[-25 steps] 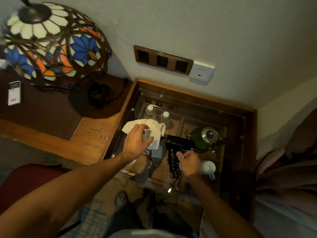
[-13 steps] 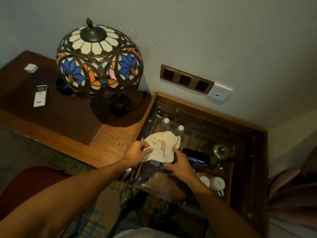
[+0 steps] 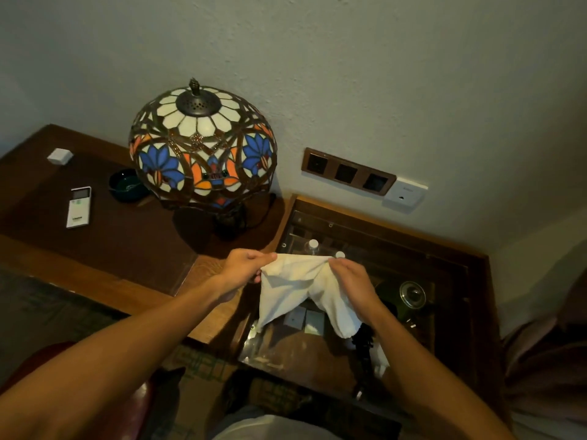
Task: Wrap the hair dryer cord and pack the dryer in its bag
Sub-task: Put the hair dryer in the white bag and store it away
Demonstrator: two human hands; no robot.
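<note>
While pinched between left hand (image 3: 246, 265) and right hand (image 3: 349, 277), cloth bag (image 3: 295, 287) aloft.

A stained-glass lamp (image 3: 203, 147) stands at centre left of the frame on a dark wooden desk (image 3: 127, 242). A white remote (image 3: 78, 207), a dark ashtray (image 3: 127, 185) and a small white box (image 3: 59, 156) lie at left. A socket strip (image 3: 347, 171) sits on the wall at right, above a glass-topped table (image 3: 451, 258) showing a green kettle (image 3: 411, 296) and two bottle caps (image 3: 313, 243).
</note>
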